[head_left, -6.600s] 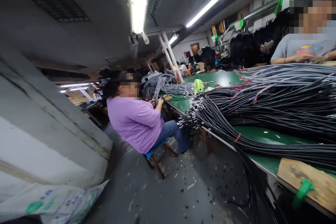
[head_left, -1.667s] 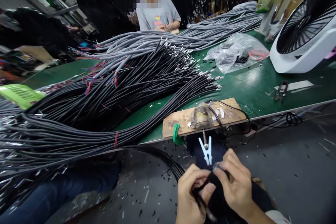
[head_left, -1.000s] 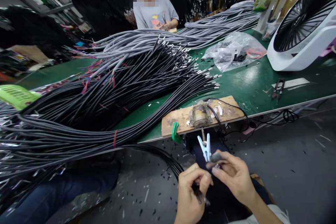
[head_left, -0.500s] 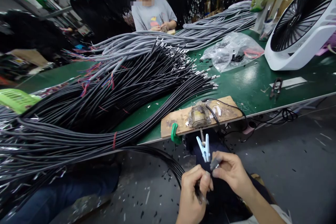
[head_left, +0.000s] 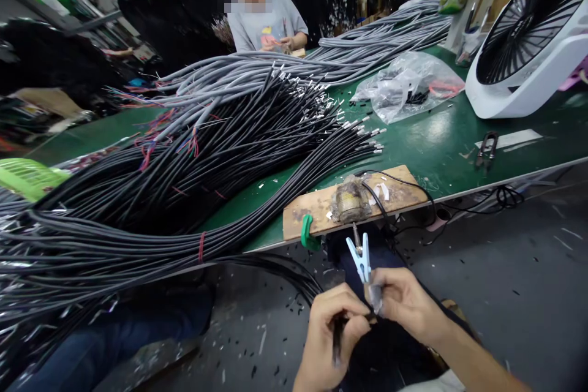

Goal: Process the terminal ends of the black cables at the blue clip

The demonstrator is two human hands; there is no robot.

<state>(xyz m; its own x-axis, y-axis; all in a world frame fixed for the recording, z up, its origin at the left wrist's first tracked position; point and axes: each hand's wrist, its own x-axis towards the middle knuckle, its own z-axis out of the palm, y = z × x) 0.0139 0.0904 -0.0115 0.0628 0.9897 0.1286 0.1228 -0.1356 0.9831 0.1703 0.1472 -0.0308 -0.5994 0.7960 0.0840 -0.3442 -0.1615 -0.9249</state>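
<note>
My left hand [head_left: 333, 331] is closed round the end of the black cables [head_left: 294, 275] that droop off the table edge. Close to its right, my right hand [head_left: 407, 303] pinches a small greyish piece [head_left: 375, 298], too blurred to name, near the left fingertips. Just above the hands, a light blue clothespin [head_left: 361, 257] hangs on a metal tip sticking out from a taped motor-like block [head_left: 351, 201]. That block sits on a wooden board [head_left: 298, 214], held to the table edge by a green clamp [head_left: 309, 233].
Bundles of black cables [head_left: 160, 239] and grey cables [head_left: 367, 46] cover the green table [head_left: 441, 159]. A plastic bag [head_left: 395, 89], small snips [head_left: 487, 150] and a white fan [head_left: 498, 98] are at right. A person [head_left: 261, 21] sits across the table.
My left hand has turned, its fingertips now nearer the right hand. The greyish piece in my right fingers has tilted downward beside the clothespin. The view has shifted slightly.
</note>
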